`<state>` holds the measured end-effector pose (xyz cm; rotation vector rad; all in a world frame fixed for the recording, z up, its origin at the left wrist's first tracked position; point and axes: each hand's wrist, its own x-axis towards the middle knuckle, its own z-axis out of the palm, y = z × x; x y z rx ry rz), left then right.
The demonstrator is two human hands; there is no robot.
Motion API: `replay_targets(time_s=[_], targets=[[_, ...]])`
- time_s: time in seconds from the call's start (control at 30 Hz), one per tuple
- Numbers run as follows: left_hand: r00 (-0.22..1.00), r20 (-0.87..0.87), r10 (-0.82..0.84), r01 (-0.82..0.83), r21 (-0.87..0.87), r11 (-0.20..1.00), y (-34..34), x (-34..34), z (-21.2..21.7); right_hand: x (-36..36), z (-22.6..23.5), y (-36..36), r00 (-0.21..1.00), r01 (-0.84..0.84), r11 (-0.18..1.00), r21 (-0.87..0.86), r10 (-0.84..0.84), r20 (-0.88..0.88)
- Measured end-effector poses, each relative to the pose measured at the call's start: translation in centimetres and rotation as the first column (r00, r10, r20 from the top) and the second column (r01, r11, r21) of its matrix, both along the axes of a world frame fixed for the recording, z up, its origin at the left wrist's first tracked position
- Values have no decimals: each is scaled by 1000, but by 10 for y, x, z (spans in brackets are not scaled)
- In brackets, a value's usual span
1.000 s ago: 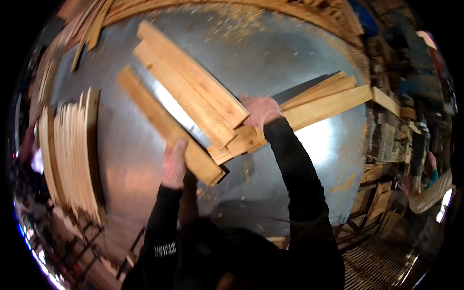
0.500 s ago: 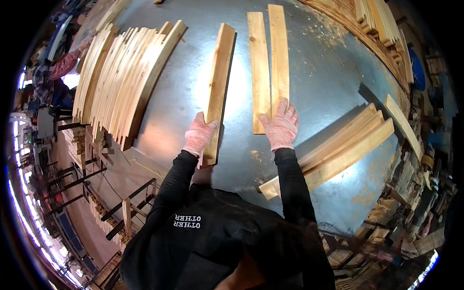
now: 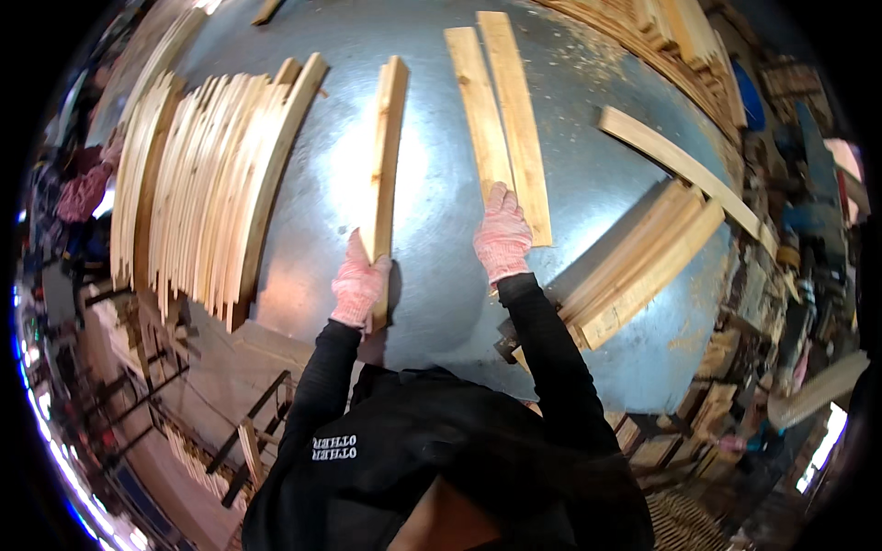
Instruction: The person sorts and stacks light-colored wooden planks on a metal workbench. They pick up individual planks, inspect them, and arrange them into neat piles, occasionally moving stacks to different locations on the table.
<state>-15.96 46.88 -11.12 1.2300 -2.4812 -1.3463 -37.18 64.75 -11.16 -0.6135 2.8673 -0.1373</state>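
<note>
Left hand [image 3: 358, 286] in a pink knit glove is closed around the near end of a long pale wooden slat [image 3: 384, 170] stood on edge on the grey metal table [image 3: 597, 165]. Right hand [image 3: 502, 237], same glove, lies flat and open on the near ends of two flat pale wooden boards [image 3: 503, 115] lying side by side, touching. Big stack of thin slats on edge [image 3: 202, 188] sits left; bundle of boards [image 3: 643, 266] right.

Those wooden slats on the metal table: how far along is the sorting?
Done: a big row of slats stands on edge at the left. In hand: the left hand grips one slat on edge; the right hand rests on two flat slats. Left: a pile at the right.
</note>
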Motion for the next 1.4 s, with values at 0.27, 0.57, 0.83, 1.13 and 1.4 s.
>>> replay_targets(time_s=[0.27,0.57,0.83,1.13,1.4], targets=[[983,-179,28,-14,83,996,-3,-2,8,-35,20,15,996,-51,999,17,52,-72],[989,149,-12,49,-248,968,15,-20,20,47,68,-16,871,-151,880,-451,334,361],[981,-13,-195,164,-486,858,39,-37,56,-29,60,68,849,370,843,-391,-137,510],[988,-110,107,83,970,226,128,-103,45,-3,92,231,598,743,589,-318,-797,-79],[985,-171,34,121,810,574,149,-72,44,61,142,167,701,671,299,-678,-554,449]])
